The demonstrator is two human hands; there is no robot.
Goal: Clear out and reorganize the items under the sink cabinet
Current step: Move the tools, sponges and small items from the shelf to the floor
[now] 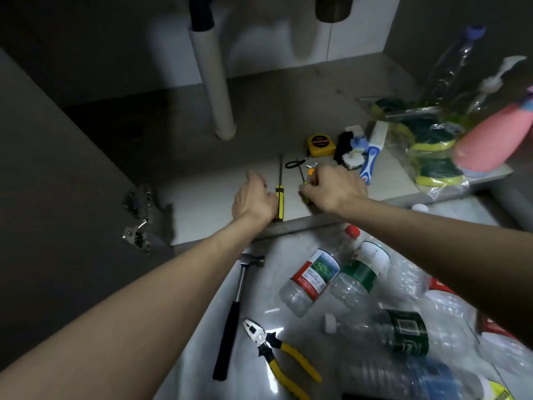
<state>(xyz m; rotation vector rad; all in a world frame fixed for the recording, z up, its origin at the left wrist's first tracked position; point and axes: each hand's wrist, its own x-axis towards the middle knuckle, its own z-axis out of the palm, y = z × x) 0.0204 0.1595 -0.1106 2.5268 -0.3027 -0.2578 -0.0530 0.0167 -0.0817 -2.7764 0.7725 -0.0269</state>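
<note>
Yellow-handled screwdriver (279, 197) touches left hand (253, 199) on cabinet floor (202, 203)

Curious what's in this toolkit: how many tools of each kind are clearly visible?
Hammer: 1
Pliers: 1
Tape measure: 1
Screwdriver: 1
Total: 4, not counting the small tools half hidden under the right hand.
</note>
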